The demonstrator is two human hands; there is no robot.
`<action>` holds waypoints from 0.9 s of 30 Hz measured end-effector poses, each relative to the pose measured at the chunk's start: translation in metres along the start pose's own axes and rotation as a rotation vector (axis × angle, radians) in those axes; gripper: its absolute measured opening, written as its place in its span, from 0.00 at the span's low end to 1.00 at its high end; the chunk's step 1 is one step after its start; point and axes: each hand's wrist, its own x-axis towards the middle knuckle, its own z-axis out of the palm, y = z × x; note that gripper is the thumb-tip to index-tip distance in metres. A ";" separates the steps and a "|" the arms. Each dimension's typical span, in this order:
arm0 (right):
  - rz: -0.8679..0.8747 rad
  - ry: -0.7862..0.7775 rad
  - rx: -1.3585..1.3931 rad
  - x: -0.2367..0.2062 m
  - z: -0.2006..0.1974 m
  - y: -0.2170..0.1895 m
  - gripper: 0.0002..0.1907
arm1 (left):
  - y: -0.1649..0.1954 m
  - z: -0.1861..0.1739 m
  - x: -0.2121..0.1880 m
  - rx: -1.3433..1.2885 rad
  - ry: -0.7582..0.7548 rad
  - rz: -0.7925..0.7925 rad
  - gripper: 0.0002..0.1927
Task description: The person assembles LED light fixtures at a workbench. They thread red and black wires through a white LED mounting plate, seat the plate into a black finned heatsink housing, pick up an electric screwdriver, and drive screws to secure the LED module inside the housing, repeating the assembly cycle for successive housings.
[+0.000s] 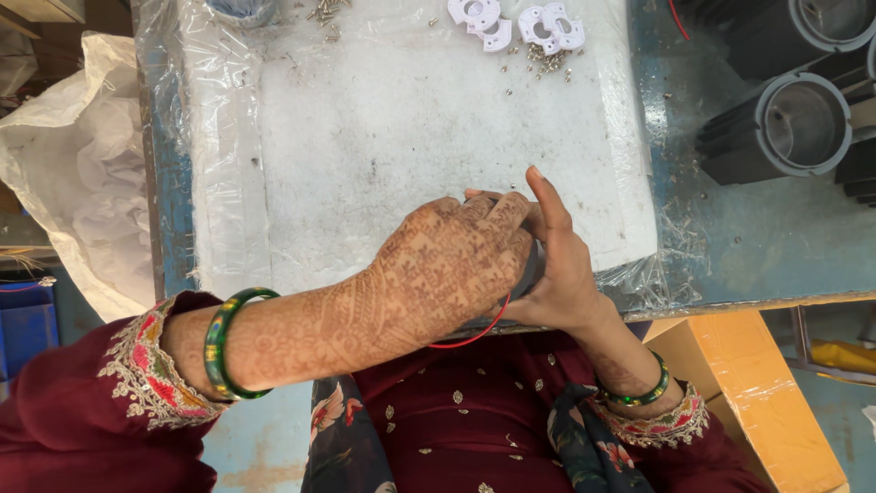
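Blue metal workbench [730, 237] under everything, white foam slab wrapped in clear plastic film [411, 119] just beyond both hands. Crumpled white plastic sack [73, 164] well off past the left wrist; black finned cylindrical housings with grey bores [794, 123] far beyond and right of the right hand; yellow cardboard box [739, 383] below the right wrist. White moulded plastic holders [520, 23] and loose small metal screws [547, 62] at the slab's far edge, well apart from the hands. Left hand [447, 265] curled over the right hand [557, 265], fingers pressed together round a small part almost fully hidden between the palms; only a thin red wire [479, 330] looping out beneath the left hand shows. Right forefinger raised, other fingers cupped under. Progress judgement: assembly mid-step, part in hand at the near slab edge, holders and screws untouched far off; finished units not identifiable. Part's shape and colour: cannot tell.
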 end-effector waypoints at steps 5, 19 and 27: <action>-0.061 0.024 -0.031 0.006 -0.001 -0.003 0.69 | -0.001 0.003 -0.008 0.050 0.014 0.042 0.12; -0.200 -0.057 -0.431 0.030 -0.038 -0.027 0.69 | -0.014 -0.003 -0.014 -0.443 0.073 -0.047 0.14; -0.094 -0.160 -0.495 0.047 -0.047 -0.028 0.70 | -0.018 0.036 -0.002 -0.616 0.260 -0.221 0.07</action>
